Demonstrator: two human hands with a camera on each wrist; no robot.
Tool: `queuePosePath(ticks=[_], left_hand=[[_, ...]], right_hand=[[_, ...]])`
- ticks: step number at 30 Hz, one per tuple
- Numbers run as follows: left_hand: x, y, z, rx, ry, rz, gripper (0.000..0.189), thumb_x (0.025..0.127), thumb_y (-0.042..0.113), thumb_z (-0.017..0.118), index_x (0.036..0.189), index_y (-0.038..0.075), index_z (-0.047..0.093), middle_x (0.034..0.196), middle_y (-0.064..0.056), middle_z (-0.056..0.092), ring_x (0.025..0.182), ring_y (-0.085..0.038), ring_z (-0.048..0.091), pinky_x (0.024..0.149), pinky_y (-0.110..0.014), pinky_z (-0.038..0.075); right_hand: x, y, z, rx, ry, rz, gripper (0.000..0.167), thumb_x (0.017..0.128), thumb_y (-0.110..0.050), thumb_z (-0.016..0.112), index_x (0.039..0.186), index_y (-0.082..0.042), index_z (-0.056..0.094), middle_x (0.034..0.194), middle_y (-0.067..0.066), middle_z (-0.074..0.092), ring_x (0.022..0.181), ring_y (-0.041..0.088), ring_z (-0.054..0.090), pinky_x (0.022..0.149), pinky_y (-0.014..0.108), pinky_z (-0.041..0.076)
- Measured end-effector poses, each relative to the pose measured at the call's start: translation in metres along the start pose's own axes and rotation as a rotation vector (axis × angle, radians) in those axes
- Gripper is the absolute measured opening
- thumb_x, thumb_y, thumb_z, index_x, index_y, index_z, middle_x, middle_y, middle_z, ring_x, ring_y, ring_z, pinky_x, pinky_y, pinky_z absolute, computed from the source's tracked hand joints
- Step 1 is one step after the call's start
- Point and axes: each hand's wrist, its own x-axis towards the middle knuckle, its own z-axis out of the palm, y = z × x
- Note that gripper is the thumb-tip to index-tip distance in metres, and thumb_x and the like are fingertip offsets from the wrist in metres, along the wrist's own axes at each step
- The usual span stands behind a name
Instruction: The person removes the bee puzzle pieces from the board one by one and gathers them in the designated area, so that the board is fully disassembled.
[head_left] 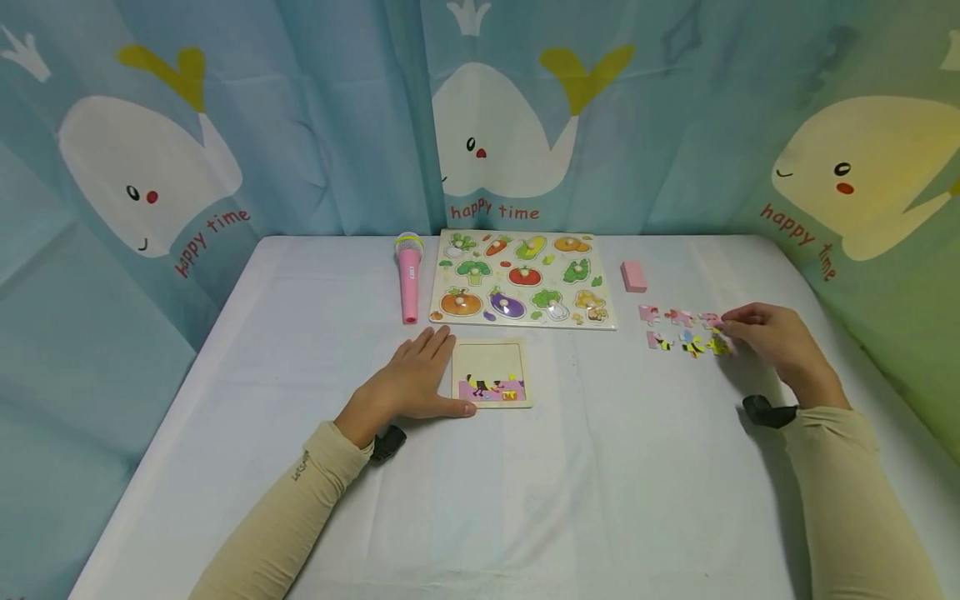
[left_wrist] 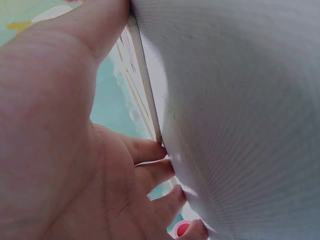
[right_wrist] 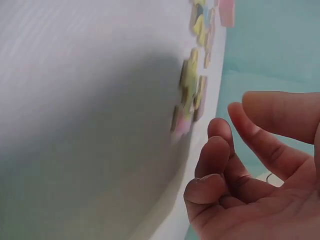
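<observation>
We think the likeliest trouble is on the right: the right hand [head_left: 776, 342] has its fingers loosely bent at the right end of the loose puzzle pieces [head_left: 692, 343], nothing visible between them, and because the pieces lie so close together, a stray fingertip could nudge or flip a neighbour. We see the left hand [head_left: 416, 379] spread, thumb apart from fingers, along the left side of the puzzle tray [head_left: 491, 354]; uneven pressure there might turn the tray and jar its contents. We find the tray square and pale-rimmed, near the middle of the worktop [head_left: 600, 492], in front of the vegetable board [head_left: 483, 275], its bottom strip filled in pink, yellow and black; the loose pieces form two rows near the pink block [head_left: 633, 277], the far one mostly pink, the near one yellower
</observation>
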Motion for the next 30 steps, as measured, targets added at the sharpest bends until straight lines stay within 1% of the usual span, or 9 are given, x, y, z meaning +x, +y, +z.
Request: queuePosePath(ticks=[4,7,9,12,17,21,25,29,30], left_hand=[[0.0,0.0,-0.001,0.001,-0.001,-0.004,0.118,0.093,0.066,0.074,0.17,-0.002,0.016,0.178,-0.019,0.008,0.163,-0.038,0.007,0.129,-0.057,0.011],[0.0,0.0,-0.001,0.003,-0.001,-0.004,0.118,0.093,0.066,0.075,0.17,-0.002,0.016,0.178,-0.019,0.009,0.164,-0.038,0.006,0.129,-0.057,0.011],[0.0,0.0,0.0,0.004,0.0,-0.003,0.118,0.093,0.066,0.075,0.169,-0.003,0.016,0.178,-0.019,0.009,0.164,-0.038,0.006,0.129,-0.057,0.011],[0.001,0.0,0.0,0.006,0.002,-0.001,0.118,0.093,0.066,0.075,0.169,-0.003,0.017,0.178,-0.019,0.009,0.164,-0.038,0.006,0.129,-0.057,0.012],[0.001,-0.001,0.0,0.01,-0.001,-0.002,0.118,0.093,0.066,0.074,0.17,-0.002,0.016,0.178,-0.019,0.009,0.164,-0.038,0.007,0.129,-0.057,0.012],[0.0,-0.002,0.0,0.012,-0.004,-0.001,0.118,0.093,0.067,0.073,0.17,-0.002,0.016,0.178,-0.019,0.008,0.164,-0.038,0.007,0.129,-0.056,0.012],[-0.001,-0.002,0.0,0.009,-0.005,0.002,0.118,0.093,0.067,0.073,0.17,-0.002,0.016,0.178,-0.019,0.008,0.164,-0.038,0.007,0.129,-0.056,0.012],[-0.001,-0.002,0.0,0.009,-0.004,0.011,0.118,0.093,0.067,0.073,0.169,-0.003,0.016,0.178,-0.019,0.008,0.163,-0.038,0.006,0.129,-0.057,0.012],[0.0,-0.003,0.001,0.01,-0.005,0.013,0.118,0.093,0.067,0.073,0.17,-0.003,0.016,0.178,-0.019,0.008,0.164,-0.038,0.006,0.129,-0.057,0.011]], right_hand=[[0.0,-0.01,0.005,0.01,-0.013,-0.023,0.055,0.113,-0.039,0.052,0.137,0.009,0.057,0.125,0.022,0.06,0.101,0.03,0.048,0.075,0.034,0.044],[0.001,-0.019,0.011,0.011,-0.048,-0.046,0.055,0.115,-0.039,0.047,0.139,0.009,0.056,0.13,0.026,0.058,0.104,0.03,0.048,0.077,0.033,0.045],[0.001,-0.026,0.016,0.001,-0.06,-0.065,0.055,0.115,-0.04,0.046,0.139,0.008,0.057,0.132,0.027,0.058,0.105,0.031,0.048,0.078,0.034,0.044],[0.002,-0.038,0.025,-0.016,-0.075,-0.105,0.052,0.115,-0.038,0.046,0.137,0.007,0.059,0.128,0.027,0.06,0.105,0.031,0.049,0.078,0.034,0.045],[0.001,-0.059,0.042,-0.043,-0.102,-0.184,0.045,0.114,-0.033,0.05,0.132,0.006,0.063,0.115,0.021,0.066,0.097,0.03,0.054,0.072,0.033,0.048],[-0.001,-0.077,0.052,-0.028,-0.117,-0.257,0.041,0.113,-0.031,0.053,0.129,0.004,0.065,0.108,0.017,0.069,0.093,0.028,0.058,0.071,0.031,0.049],[-0.004,-0.096,0.061,0.01,-0.148,-0.305,0.038,0.113,-0.029,0.055,0.129,0.004,0.065,0.11,0.018,0.07,0.097,0.03,0.062,0.072,0.03,0.051],[-0.008,-0.113,0.069,0.017,-0.172,-0.342,0.036,0.113,-0.028,0.057,0.127,0.004,0.066,0.112,0.019,0.07,0.101,0.033,0.063,0.075,0.028,0.051],[-0.008,-0.116,0.071,0.018,-0.176,-0.358,0.035,0.113,-0.027,0.058,0.126,0.004,0.066,0.111,0.018,0.07,0.099,0.033,0.063,0.075,0.028,0.051]])
